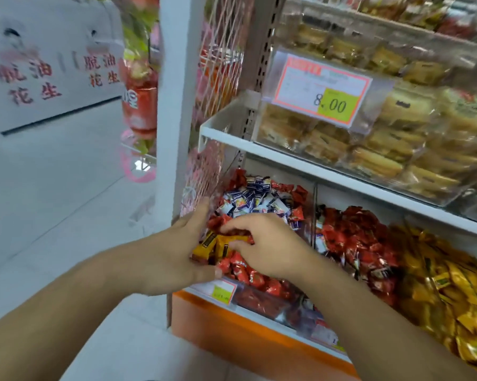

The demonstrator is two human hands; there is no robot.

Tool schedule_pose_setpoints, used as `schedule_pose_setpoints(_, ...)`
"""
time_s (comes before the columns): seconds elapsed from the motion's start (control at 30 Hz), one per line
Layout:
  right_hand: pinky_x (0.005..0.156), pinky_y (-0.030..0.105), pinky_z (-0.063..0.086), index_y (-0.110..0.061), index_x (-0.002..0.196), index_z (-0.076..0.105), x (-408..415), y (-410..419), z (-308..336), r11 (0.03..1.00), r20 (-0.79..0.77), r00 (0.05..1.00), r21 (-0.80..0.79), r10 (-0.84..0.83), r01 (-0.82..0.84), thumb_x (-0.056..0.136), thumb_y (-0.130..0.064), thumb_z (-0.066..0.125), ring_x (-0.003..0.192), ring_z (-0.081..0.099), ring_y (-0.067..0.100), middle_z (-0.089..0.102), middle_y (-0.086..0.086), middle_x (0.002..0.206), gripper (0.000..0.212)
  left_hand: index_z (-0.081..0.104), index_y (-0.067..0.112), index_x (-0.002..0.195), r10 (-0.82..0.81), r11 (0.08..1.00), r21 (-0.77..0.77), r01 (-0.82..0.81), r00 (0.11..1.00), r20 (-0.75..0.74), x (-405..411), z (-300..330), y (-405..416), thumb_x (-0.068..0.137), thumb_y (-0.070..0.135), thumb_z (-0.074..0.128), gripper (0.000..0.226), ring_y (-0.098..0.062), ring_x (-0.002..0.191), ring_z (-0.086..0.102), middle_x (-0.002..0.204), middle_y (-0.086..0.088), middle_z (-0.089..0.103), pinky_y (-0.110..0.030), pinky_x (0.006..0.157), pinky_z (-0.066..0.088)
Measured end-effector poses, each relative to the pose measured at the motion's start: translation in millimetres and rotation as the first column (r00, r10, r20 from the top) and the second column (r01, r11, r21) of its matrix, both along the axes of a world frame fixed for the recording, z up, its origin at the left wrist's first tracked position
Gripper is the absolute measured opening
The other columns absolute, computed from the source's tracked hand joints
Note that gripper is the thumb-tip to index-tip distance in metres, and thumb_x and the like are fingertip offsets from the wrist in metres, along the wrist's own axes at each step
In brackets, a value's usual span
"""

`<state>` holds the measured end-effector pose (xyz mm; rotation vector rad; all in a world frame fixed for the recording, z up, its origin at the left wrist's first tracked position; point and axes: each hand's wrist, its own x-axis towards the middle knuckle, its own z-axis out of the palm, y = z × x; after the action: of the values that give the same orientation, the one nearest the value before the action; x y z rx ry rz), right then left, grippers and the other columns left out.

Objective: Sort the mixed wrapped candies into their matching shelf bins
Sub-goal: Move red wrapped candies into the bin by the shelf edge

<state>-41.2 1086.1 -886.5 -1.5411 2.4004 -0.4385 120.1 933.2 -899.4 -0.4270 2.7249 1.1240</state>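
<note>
Red foil-wrapped candies (352, 243), blue-and-white wrapped candies (255, 199), yellow wrapped candies with dark labels (451, 287), orange shelf base (231, 325), red-bordered price tag with green patch (325, 92).

A retail shop selling loose sweets and snacks; white metal shelving (273, 151) on slotted uprights carries clear bins of wrapped candies (259, 199) sorted by colour, red (355, 243) and yellow (451, 284); a printed price card (323, 92) reading 8.00 hangs before packaged pastries (383, 149) on the upper shelf; a smaller price label (224, 291) fronts the lower bin; cartons printed with Chinese characters (47, 75) stand across a pale tiled aisle (53, 202).
</note>
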Motion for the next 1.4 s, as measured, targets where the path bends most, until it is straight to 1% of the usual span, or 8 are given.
schedule_pose_setpoints(0.23,0.103,0.044,0.054,-0.036,0.126,0.070,-5.1,-17.2,-10.8,0.995,-0.139,0.990,0.094,-0.021,0.034,0.094,-0.034,0.077,0.122,0.062,0.018,0.068,-0.011,0.131,0.033,-0.035,0.040,0.150,0.011,1.000,-0.018,-0.011,1.000,0.010,-0.2,5.4,2.5,0.087,0.061,0.068,0.123,-0.006,0.155,0.000,0.168,0.015,-0.018,-0.027,0.124,0.013)
schedule_pose_setpoints(0.43,0.083,0.042,0.059,-0.029,0.112,0.076,-5.7,-14.1,-14.1,0.998,-0.217,0.976,0.046,-0.025,0.036,0.094,-0.021,0.075,0.097,0.066,0.013,0.073,-0.011,0.099,0.020,-0.030,0.039,0.154,0.035,0.999,-0.018,-0.035,0.999,-0.020,0.3,9.6,5.4,0.087,0.060,0.069,0.121,-0.011,0.155,0.013,0.170,0.013,-0.007,-0.032,0.124,0.022)
schedule_pose_setpoints(0.63,0.075,0.038,0.056,-0.019,0.092,0.077,-12.3,-0.3,-8.0,0.975,-0.123,0.986,-0.203,-0.111,0.085,0.095,-0.011,0.071,0.078,0.061,0.003,0.069,-0.007,0.083,0.010,-0.010,0.030,0.161,0.087,0.991,-0.099,-0.095,0.993,-0.083,-2.0,18.4,14.8,0.090,0.052,0.070,0.110,-0.015,0.148,0.029,0.167,0.004,0.015,-0.025,0.114,0.028)
schedule_pose_setpoints(0.8,0.068,0.026,0.054,-0.026,0.087,0.080,-13.8,11.2,13.0,0.875,0.100,0.968,-0.413,-0.231,0.252,0.090,-0.012,0.079,0.072,0.064,0.007,0.070,-0.010,0.076,0.014,0.017,0.029,0.163,0.090,0.937,-0.289,-0.195,0.936,-0.340,-13.8,25.1,22.9,0.095,0.047,0.066,0.085,-0.010,0.150,0.022,0.166,0.013,0.017,-0.017,0.114,0.016)
schedule_pose_setpoints(1.0,0.083,0.021,0.056,-0.033,0.099,0.079,-8.3,25.4,18.7,0.854,0.266,0.950,-0.443,-0.164,0.272,0.092,-0.013,0.078,0.089,0.068,0.004,0.073,-0.014,0.091,0.021,0.066,0.040,0.119,0.228,0.917,-0.206,-0.342,0.872,-0.433,-28.3,29.8,38.0,0.097,0.035,0.067,0.023,-0.011,0.088,0.066,0.101,0.011,0.074,-0.028,0.073,0.054)
schedule_pose_setpoints(1.13,0.080,0.013,0.049,-0.026,0.108,0.078,-6.2,18.5,7.8,0.924,0.145,0.967,-0.294,-0.209,0.244,0.094,-0.010,0.075,0.088,0.064,0.000,0.071,-0.014,0.096,0.022,0.068,0.038,0.107,0.327,0.881,-0.189,-0.435,0.846,-0.422,-21.2,35.1,32.3,0.095,0.033,0.068,0.013,-0.005,0.070,0.063,0.086,0.012,0.072,-0.019,0.056,0.044)
schedule_pose_setpoints(1.27,0.090,0.041,0.056,-0.030,0.116,0.075,-3.4,-0.6,-10.9,0.988,-0.118,0.986,-0.110,-0.118,0.105,0.091,-0.026,0.077,0.106,0.062,0.018,0.067,-0.005,0.111,0.026,0.065,0.040,0.097,0.393,0.871,-0.137,-0.471,0.837,-0.380,-11.0,35.5,27.3,0.094,0.031,0.069,0.011,0.003,0.069,0.059,0.080,0.021,0.066,-0.013,0.053,0.035)
schedule_pose_setpoints(1.4,0.089,0.037,0.052,-0.032,0.100,0.079,-0.3,-7.8,-16.8,0.993,-0.279,0.954,-0.068,-0.112,0.097,0.094,-0.025,0.071,0.109,0.057,0.021,0.062,-0.007,0.103,0.012,0.066,0.035,0.097,0.390,0.889,-0.078,-0.451,0.836,-0.386,-11.7,32.6,27.9,0.094,0.028,0.069,0.008,0.003,0.068,0.059,0.085,0.019,0.066,-0.007,0.052,0.038)
